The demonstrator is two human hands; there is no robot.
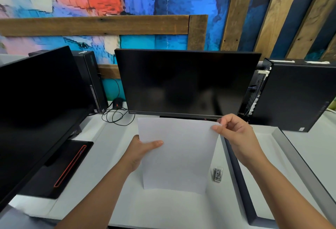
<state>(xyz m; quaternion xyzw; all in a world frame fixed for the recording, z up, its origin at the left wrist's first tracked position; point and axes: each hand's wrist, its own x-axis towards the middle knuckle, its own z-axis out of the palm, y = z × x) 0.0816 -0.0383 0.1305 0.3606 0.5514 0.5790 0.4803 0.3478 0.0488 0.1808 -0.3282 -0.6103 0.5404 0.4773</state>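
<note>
A blank white sheet of paper (179,154) is held up above the white desk (163,208), in front of the middle monitor. My left hand (141,151) grips its left edge, thumb lying across the front and fingers hidden behind. My right hand (234,134) pinches the sheet's top right corner between thumb and forefinger. The paper's lower edge hangs just above the desk surface.
A dark monitor (187,81) stands straight ahead, another monitor (36,105) at left. Black computer towers stand at back left (92,81) and at right (294,94). A small clear packet of metal parts (217,174) lies right of the paper. A shallow grey-rimmed tray (283,143) sits at right; cables (116,116) coil behind.
</note>
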